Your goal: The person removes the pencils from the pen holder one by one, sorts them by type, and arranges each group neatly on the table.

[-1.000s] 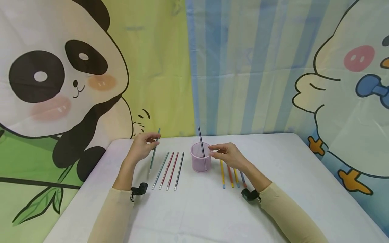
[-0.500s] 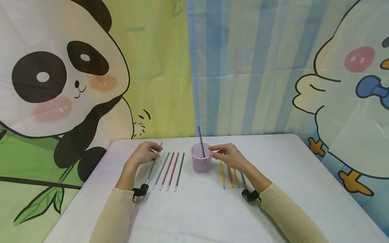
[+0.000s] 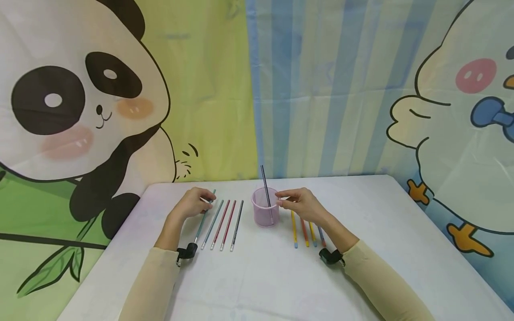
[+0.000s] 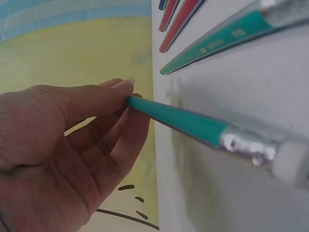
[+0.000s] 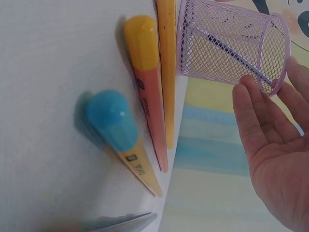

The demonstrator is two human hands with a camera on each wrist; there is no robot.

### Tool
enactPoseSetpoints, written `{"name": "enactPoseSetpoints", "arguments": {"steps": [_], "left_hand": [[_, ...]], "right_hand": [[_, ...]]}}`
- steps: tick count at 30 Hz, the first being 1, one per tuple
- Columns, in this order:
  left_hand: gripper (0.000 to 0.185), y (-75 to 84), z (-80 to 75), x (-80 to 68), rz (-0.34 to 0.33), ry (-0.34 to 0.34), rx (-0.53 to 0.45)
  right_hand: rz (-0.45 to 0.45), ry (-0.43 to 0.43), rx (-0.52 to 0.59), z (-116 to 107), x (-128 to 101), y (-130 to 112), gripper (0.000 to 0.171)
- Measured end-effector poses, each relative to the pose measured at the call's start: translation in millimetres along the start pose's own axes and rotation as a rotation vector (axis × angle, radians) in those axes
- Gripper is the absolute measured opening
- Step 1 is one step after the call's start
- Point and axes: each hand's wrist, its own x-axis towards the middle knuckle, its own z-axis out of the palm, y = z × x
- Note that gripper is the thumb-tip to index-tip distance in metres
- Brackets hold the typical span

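Observation:
In the head view my left hand [image 3: 194,203] pinches a teal pencil [image 3: 201,225] by its far end, left of a row of pencils. The left wrist view shows thumb and fingertips on the end of this pencil [image 4: 186,121], its white eraser pointing away from the hand. My right hand [image 3: 301,205] holds the rim of a pink mesh pencil cup [image 3: 266,217]. A dark pencil [image 3: 265,183] leans inside the cup. In the right wrist view my fingers [image 5: 251,118] lie along the outside of the mesh near the rim.
Another teal pencil [image 3: 213,225], two red pencils and a black pencil [image 3: 237,225] lie side by side left of the cup. Right of it lie several more, including a yellow pencil [image 3: 294,232], partly under my right hand. A cartoon curtain [image 3: 213,89] hangs behind the white table [image 3: 257,281].
My left hand has lowered the teal pencil from a raised, tilted position to beside the row, shifting slightly right. My right hand stays at the cup. Little differs over the last half second.

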Motion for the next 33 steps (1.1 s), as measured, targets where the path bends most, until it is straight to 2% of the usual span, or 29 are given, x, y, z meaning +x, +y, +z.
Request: {"name": "enactPoseSetpoints", "arguments": {"steps": [7,15,22,33], "left_hand": [[0.025,-5.8,5.3,3.5,0.000,0.007,0.040],[0.020,-5.1,10.0,4.3,0.014,0.005,0.072],[0.022,-5.3,15.9,5.1,-0.004,-0.001,0.116],[0.023,-6.0,16.7,5.1,-0.043,-0.016,0.173]], "right_hand": [[0.009,-0.005,0.000,0,-1,-2,0.038],[0.009,-0.006,0.001,-1,0,-1,0.041],[0.016,-0.006,0.005,-1,0,1,0.041],[0.026,-0.010,-0.017,-2,0,1,0.039]]}}
